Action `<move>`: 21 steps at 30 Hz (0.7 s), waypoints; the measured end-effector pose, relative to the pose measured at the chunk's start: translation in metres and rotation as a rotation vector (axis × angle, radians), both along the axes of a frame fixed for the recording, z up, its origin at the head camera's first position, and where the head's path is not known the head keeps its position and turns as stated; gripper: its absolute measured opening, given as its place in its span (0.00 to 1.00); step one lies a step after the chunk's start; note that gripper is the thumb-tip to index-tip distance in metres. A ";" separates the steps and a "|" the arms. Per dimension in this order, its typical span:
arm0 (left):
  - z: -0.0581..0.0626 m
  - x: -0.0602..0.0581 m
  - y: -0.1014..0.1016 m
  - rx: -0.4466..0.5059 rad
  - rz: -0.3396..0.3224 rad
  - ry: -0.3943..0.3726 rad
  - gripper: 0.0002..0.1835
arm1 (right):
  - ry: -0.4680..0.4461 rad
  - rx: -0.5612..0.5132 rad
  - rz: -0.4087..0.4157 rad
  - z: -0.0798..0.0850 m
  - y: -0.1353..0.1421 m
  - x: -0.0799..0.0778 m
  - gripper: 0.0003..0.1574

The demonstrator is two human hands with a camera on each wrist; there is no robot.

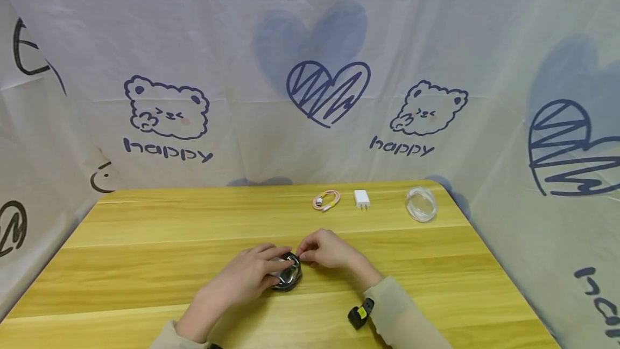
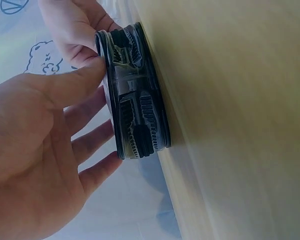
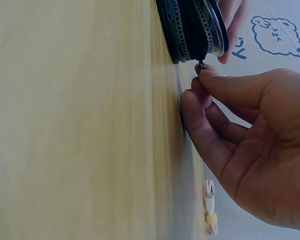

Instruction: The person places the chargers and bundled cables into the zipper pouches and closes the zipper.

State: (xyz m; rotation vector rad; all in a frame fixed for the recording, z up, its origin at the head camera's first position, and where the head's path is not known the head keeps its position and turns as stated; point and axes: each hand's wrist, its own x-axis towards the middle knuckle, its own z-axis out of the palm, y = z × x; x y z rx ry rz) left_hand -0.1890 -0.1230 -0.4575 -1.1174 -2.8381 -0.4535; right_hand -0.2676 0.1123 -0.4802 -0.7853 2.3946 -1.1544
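A small round zippered case (image 1: 291, 282), black-edged with a clear top, lies on the wooden table. From the left, my left hand (image 1: 249, 273) rests on its top with the fingers fairly straight. In the left wrist view, the thumb and fingers (image 2: 92, 155) touch the upper face, and the zipper teeth show along the side wall. At the case's far right edge, my right hand (image 1: 326, 249) pinches the zipper pull (image 3: 202, 65) between thumb and forefinger. What the case holds cannot be made out.
Behind the hands on the table (image 1: 160, 230) lie a coiled pink cable (image 1: 336, 193) with a yellow tie, a white plug adapter (image 1: 361, 197) and a coiled clear cable (image 1: 409, 204). A printed white cloth (image 1: 242, 69) hangs around the table's back and sides.
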 end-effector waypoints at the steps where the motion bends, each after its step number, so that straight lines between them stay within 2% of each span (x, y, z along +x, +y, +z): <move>1: -0.001 0.000 0.000 0.001 0.003 0.005 0.21 | 0.003 0.003 0.001 0.000 0.000 0.000 0.08; 13: -0.001 0.004 0.003 0.001 0.061 -0.013 0.19 | 0.002 0.040 0.073 0.004 0.008 -0.001 0.06; 21: -0.001 0.002 0.003 -0.002 0.048 -0.010 0.19 | -0.037 0.034 0.072 0.006 0.010 -0.001 0.07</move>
